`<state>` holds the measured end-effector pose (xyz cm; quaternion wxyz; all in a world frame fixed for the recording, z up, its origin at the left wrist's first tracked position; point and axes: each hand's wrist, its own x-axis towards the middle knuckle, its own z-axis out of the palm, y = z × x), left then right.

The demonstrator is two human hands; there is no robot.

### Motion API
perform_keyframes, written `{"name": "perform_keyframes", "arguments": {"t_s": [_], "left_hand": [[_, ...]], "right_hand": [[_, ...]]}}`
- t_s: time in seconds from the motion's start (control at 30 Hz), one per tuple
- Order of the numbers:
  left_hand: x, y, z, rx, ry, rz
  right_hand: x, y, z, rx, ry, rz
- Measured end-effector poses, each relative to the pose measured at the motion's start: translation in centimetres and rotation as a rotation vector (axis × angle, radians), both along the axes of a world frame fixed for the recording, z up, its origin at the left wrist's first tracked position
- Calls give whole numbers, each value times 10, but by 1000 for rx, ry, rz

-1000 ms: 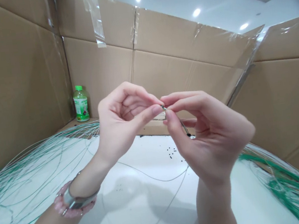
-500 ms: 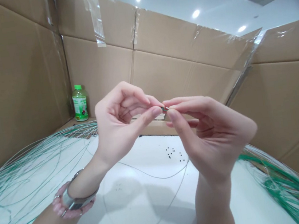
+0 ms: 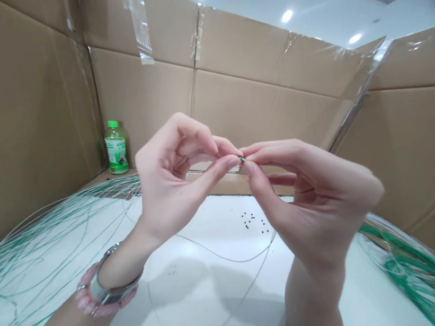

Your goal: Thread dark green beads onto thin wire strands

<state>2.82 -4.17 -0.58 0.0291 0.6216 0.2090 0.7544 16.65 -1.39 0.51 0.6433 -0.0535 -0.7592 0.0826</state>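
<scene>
Although almost too small to make out, a tiny metal-tipped wire end (image 3: 242, 158) pinched at the centre of the view, between the fingertips (image 3: 226, 163) of the left hand (image 3: 175, 182) and the fingertips (image 3: 251, 150) of the right hand (image 3: 319, 203). Both hands together, touching only at the tips, clamped on that wire end and raised above a white table (image 3: 205, 314). Left thumb and forefinger on one side of the wire end, right thumb and forefinger on the other, the exact grip too fine to tell. Around the left wrist, a silver bangle (image 3: 104, 287) beside a pink beaded bracelet (image 3: 87, 303).

Below the hands, toward 6 o'clock, a thin grey wire (image 3: 250, 257) in loose loops across the tabletop. Just under the pinch, also at 6 o'clock, a small scatter of black beads (image 3: 254, 222) on the white surface. At 9 o'clock, a loose sheaf of long green-and-white wires (image 3: 39, 245) fanned over the table; at 4 o'clock, a denser green coil of wire (image 3: 411, 266) near the table's edge. At 11 o'clock, a green-capped plastic bottle (image 3: 116, 149), upright in the corner against cardboard walls (image 3: 145, 103), their seams under clear packing tape (image 3: 137, 24).
</scene>
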Motion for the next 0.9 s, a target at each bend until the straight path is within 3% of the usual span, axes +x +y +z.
{"name": "perform_keyframes", "arguments": {"t_s": [0.23,0.43,0.57,0.7,0.8,0.9], "left_hand": [[1,0,-1,8,14,1],[-5,-2,-2,79,185,174],[-10,0,0,124,259,138],[-8,0,1,91,185,113],[-6,0,1,84,165,155],[-8,1,1,170,275,246]], "right_hand": [[5,-1,2,34,-54,-87],[14,-1,6,137,-205,-226],[14,0,7,154,-201,-234],[13,1,7,166,-214,-234],[13,1,8,183,-232,-255],[12,2,8,232,-223,-285]]}}
